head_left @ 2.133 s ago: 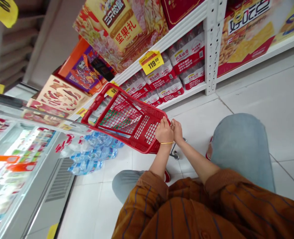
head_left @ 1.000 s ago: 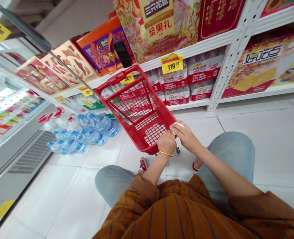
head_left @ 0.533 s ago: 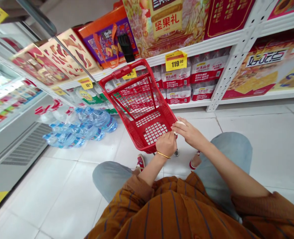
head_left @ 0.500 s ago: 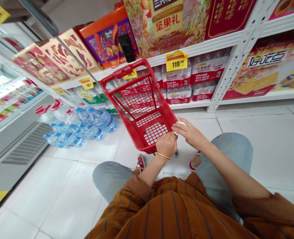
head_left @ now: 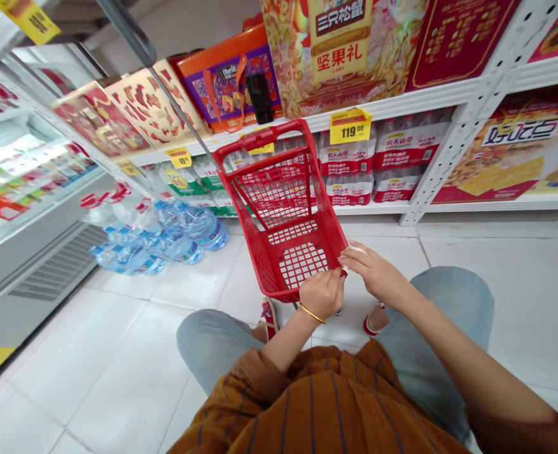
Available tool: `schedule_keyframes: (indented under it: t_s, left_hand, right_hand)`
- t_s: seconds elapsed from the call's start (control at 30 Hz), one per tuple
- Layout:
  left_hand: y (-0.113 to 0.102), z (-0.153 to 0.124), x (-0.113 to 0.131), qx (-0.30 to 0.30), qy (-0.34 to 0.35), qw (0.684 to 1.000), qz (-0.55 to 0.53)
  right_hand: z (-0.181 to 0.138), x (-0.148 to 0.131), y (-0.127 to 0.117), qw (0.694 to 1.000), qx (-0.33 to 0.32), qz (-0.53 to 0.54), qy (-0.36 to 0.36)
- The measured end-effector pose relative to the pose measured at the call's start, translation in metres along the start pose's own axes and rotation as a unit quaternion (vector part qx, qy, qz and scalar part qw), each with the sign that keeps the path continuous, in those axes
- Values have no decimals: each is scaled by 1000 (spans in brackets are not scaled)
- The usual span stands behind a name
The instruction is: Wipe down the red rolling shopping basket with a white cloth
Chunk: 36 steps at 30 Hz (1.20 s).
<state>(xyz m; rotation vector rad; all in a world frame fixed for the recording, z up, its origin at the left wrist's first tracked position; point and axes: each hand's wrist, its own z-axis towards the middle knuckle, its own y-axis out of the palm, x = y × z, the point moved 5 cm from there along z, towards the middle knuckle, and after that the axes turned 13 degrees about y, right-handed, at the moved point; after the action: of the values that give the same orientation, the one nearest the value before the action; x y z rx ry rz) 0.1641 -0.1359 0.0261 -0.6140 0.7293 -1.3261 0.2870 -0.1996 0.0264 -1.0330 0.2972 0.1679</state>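
Observation:
A red plastic shopping basket cart [head_left: 255, 265] with a mesh bottom stands tilted on the floor between my knees. Its inside holds nothing that I can see. My left hand [head_left: 322, 294], with a gold bracelet at the wrist, is closed at the near rim by the right corner. Against that same corner, my right hand [head_left: 373, 270] presses a white cloth or tissue [head_left: 357, 249], mostly covered by the fingers. The fingertips of both hands nearly meet, and they hide the corner itself.
Shelves ahead carry gift boxes [head_left: 340, 60] and shrink-wrapped water packs [head_left: 349, 189]. Large water bottles [head_left: 179, 230] stand on the floor at left, beside a refrigerated case [head_left: 46, 277]. A grey pole [head_left: 179, 110] crosses behind the cart's handle.
The view has shifted, so the shelves and cart appear farther right and slightly lower. Both hands stay at the cart's near right corner, with fingers slightly shifted.

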Motion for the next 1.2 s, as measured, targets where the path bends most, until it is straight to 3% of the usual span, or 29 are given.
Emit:
schedule_keyframes:
  t_s: [0.3,0.87,1.07,1.2]
  left_hand:
    - [-1,-9,-19,-5,15,1000,-17]
    - [5,-25,-73,-76,31,993,-81]
    - [-6,-24,-73,-74,26,994,-77]
    - [-13,-24,-64,-46,-45,996,-63]
  right_hand:
    - [1,-5,12,1000,-2,25,13]
    - [23,-15,33,995,20,97,27]
    - [26,-31,35,992,44,113,22]
    - [21,-50,38,988,96,113,36]
